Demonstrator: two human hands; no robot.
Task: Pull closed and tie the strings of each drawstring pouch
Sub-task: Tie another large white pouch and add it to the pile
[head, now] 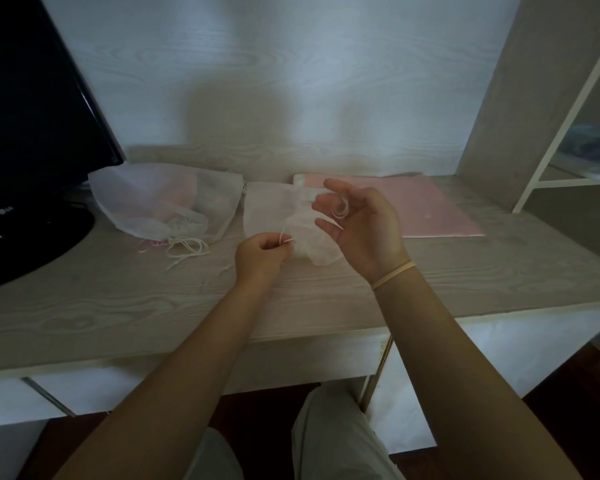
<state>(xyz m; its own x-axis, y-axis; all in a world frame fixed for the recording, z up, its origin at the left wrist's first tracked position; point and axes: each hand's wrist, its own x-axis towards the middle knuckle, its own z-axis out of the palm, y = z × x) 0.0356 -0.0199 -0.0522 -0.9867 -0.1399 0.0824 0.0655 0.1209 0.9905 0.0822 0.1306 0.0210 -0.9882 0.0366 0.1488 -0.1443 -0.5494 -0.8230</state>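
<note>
So from the head view, a sheer white drawstring pouch (305, 233) is being held up just above the wooden desk (118, 306), roughly in the middle, between the two hands. Its long axis is tilted a bit, with the bottom corner pointed down and toward the person and the gathered mouth pointed up and away, though the fabric is so see-through that the exact outline can't really be made out. A thin white string (284, 237) is pinched in the left hand (262, 256), whose fingers are curled tight around it, knuckles up. The right hand (357, 223) is raised palm-inward with its fingers loosely bent, and a couple of loops of string (340, 207) are seen wound around them, so it is gripping the cord too. A tan rubber band (394, 274) is worn on the right wrist. Another flat white pouch (264, 209) is laid on the desk just behind the held one. To the left, a bigger mesh bag (163, 202) stuffed with more pouches is slumped beside a black monitor (32, 133), with loose white cords (187, 249) spilled out in front of it. A pink folder (430, 209) is laid flat on the right, near a shelf unit (551, 133).
</note>
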